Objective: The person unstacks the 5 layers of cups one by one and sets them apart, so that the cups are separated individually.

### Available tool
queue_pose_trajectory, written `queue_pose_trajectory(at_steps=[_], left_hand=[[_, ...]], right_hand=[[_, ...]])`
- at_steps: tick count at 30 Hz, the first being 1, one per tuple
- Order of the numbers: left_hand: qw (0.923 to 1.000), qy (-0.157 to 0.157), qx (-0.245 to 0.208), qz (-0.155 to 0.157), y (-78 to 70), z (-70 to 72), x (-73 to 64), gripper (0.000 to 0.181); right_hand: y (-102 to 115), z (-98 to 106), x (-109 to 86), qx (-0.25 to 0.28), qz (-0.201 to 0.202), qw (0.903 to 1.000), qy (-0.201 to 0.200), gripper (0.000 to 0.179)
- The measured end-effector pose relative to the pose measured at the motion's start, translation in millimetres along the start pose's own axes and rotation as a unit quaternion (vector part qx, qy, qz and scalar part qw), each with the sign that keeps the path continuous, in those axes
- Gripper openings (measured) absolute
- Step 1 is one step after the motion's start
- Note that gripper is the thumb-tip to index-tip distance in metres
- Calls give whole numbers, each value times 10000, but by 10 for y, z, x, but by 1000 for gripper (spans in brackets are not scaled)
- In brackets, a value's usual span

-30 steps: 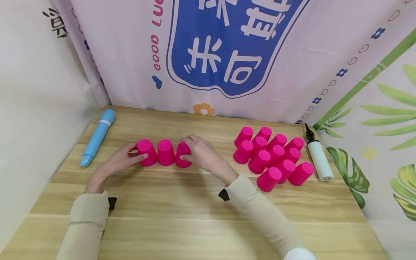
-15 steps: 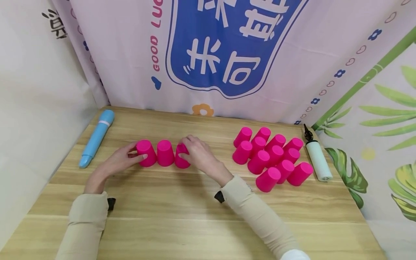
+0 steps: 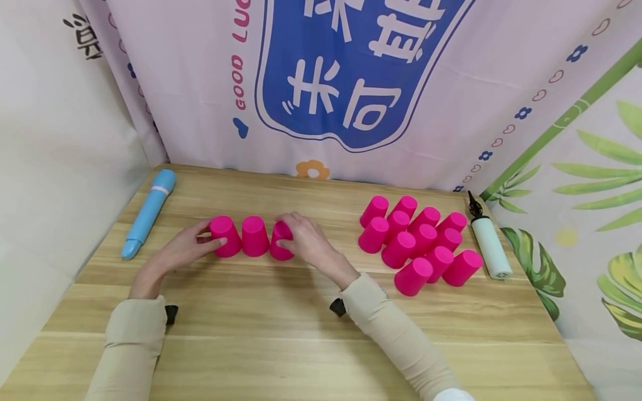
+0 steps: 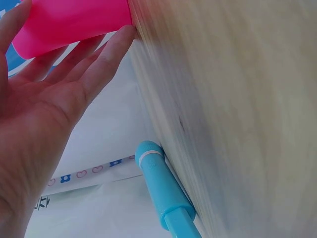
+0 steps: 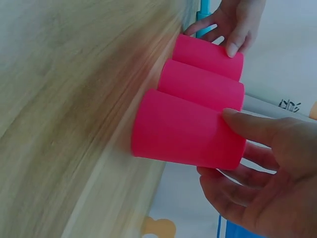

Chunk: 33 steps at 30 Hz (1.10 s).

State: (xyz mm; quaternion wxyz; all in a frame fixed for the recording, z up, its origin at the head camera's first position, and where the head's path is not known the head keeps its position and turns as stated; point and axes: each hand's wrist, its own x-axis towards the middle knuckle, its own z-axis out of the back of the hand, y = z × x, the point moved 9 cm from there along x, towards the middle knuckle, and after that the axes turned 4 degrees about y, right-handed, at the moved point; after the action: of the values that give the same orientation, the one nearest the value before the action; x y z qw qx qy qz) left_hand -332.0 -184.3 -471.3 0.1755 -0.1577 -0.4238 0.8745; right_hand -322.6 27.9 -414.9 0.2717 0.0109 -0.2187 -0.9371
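Observation:
Three pink cups stand upside down in a row on the wooden table [image 3: 261,345]. My left hand [image 3: 181,248] holds the left cup [image 3: 227,236] from its outer side, thumb in front and fingers behind. At the other end, my right hand [image 3: 312,240] holds the right cup [image 3: 281,245] between thumb and fingers, covering part of it. Between them stands the middle cup [image 3: 255,236], touched by neither hand. In the right wrist view the right cup [image 5: 183,131] is nearest, its thumb on the side close to the base. The left wrist view shows the left cup [image 4: 81,22] only partly.
Several more upturned pink cups [image 3: 399,249] stand in a close group to the right. A pale green hand pump [image 3: 491,248] with a black nozzle lies beyond them. At the left lies a light blue tube-shaped pump [image 3: 149,214]. A printed curtain [image 3: 210,122] hangs behind the table.
Both hands stay on the same two cups. My right wrist and forearm have shifted slightly left and toward me; the cups look unmoved.

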Motion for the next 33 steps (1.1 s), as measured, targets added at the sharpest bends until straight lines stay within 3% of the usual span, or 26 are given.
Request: queue_pose_trajectory(at_steps=[7, 13, 21, 33], left_hand=[[10000, 26, 8, -20, -5, -15, 7, 69], [10000, 34, 44, -1, -7, -4, 20, 70], [9999, 30, 99, -14, -27, -1, 7, 70], [10000, 53, 60, 51, 20, 9, 3, 72]], right_hand=[[-140, 128, -247, 78, -280, 9995, 106, 49], [-361, 424, -558, 55, -565, 9980, -283, 52], [-768, 744, -994, -219, -1364, 9885, -610, 56], [-1068, 810, -1361, -216, -1844, 9800, -721, 55]])
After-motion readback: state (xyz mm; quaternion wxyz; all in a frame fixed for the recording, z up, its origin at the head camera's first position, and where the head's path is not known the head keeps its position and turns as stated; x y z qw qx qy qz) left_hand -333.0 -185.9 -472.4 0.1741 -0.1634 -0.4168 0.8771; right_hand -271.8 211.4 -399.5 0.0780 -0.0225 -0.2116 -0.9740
